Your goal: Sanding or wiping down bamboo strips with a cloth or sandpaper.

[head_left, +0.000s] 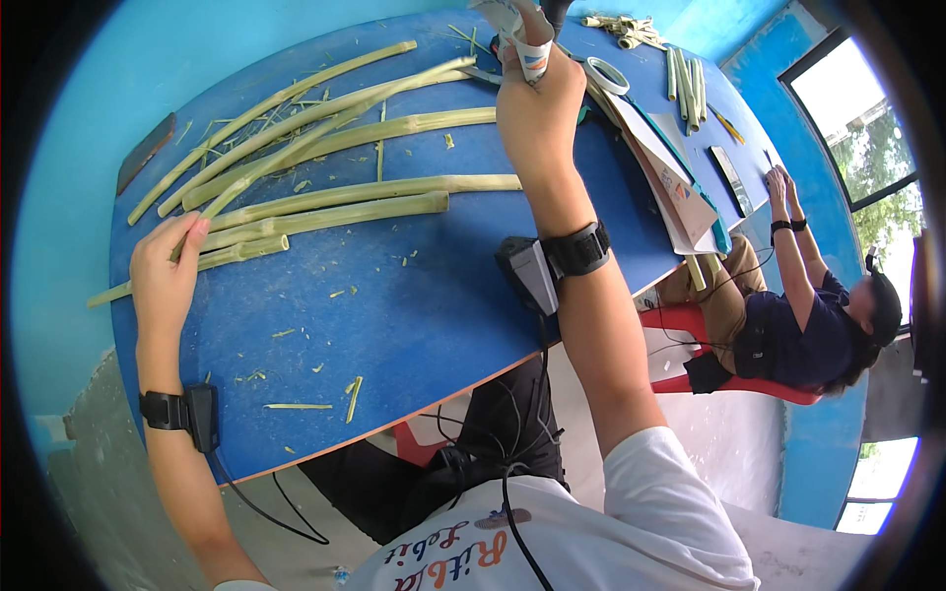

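My left hand (166,271) is closed around the near end of a long, pale-green jointed stalk (325,133), at the table's left side. That stalk slants away to the right across other stalks. Farther off and to the right, my right hand (540,103) is closed on a thing wrapped in crumpled white printed paper (527,39); what the paper covers is hidden. A grey blade-like strip (483,75) shows just left of this hand; whether it belongs to the wrapped thing I cannot tell. Several thicker stalks (365,189) lie beside and beneath the held one.
Shavings (299,406) litter the blue table (394,315). A roll of white tape (606,76), a cardboard piece (680,202), cut stalks (687,89) and a phone (730,180) lie to the right. Another person (803,325) sits beyond on a red chair (680,320).
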A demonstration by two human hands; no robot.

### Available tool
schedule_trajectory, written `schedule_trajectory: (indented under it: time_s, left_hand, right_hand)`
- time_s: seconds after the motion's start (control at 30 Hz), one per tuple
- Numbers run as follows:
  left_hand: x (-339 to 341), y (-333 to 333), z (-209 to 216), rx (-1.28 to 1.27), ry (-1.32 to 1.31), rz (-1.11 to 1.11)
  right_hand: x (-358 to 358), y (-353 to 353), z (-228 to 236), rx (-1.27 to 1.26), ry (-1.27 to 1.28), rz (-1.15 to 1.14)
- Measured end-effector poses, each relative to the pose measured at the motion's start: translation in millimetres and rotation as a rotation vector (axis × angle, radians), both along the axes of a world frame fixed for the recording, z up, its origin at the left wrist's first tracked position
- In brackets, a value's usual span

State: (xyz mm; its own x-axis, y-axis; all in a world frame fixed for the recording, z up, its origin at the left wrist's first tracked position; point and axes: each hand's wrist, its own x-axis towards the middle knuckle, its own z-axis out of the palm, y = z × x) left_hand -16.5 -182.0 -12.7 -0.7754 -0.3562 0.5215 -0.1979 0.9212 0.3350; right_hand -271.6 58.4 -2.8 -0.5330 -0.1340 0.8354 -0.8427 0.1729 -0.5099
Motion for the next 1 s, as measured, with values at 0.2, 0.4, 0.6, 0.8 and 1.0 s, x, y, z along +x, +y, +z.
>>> schedule_trajectory:
  time_s: [0.2,0.4,0.6,0.8,1.0]
  left_hand:
    - [1.0,-0.2,0.3,0.020,0.006,0.058]
    - [-1.4,6.2,4.2,0.000,-0.078,0.161]
    - [-2.3,9.9,7.9,-0.046,-0.070,0.176]
    - [-2.9,7.6,3.5,-0.044,-0.082,0.320]
    - [-3.2,4.0,0.7,-0.064,0.035,0.344]
  right_hand:
    - [0.3,0.0,-0.7,-0.018,-0.014,0.007]
    - [6.2,6.2,4.9,0.022,-0.098,0.046]
    - [7.2,5.7,3.6,0.044,-0.107,0.044]
    - [2.7,1.3,-0.9,0.022,-0.070,0.018]
    - [7.4,4.6,0.5,0.067,-0.081,0.069]
